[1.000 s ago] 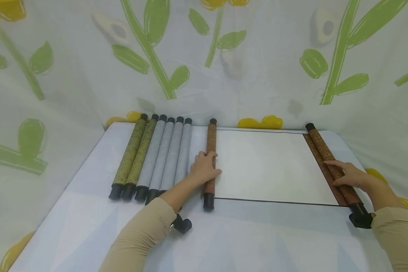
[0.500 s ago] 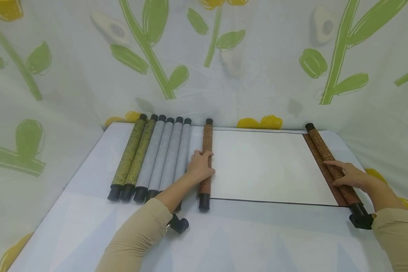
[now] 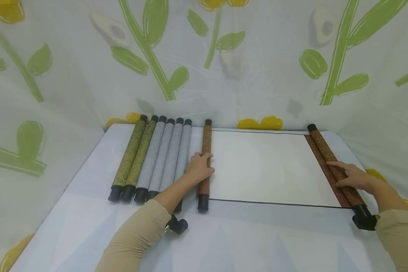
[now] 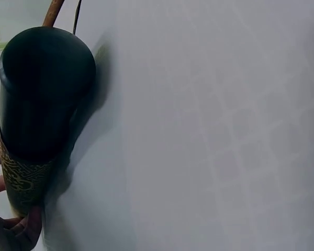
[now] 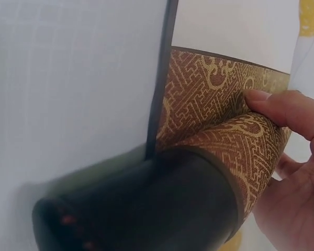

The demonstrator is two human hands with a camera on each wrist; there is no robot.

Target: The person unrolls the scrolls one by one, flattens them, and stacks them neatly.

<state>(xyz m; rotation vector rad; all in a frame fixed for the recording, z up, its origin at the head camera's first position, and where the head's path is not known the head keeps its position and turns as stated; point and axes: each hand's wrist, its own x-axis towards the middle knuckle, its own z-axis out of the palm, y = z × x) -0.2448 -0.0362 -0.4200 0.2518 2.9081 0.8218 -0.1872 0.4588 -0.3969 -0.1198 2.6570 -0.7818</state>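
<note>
Scroll [image 3: 261, 166] spread on table [image 3: 244, 241], right of grey rolls [image 3: 162, 158]. Left hand [image 3: 200, 167] fingers grip left roller [image 3: 206, 139]; right hand [image 3: 355, 178] fingers pinch right roller [image 3: 324, 149]. Best: rollers parallel, even light tension, sheet uncreased.

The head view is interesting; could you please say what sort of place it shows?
Probably a small work booth: a plant-patterned curtain stands behind a pale table, with scrolls lying on it.
</note>
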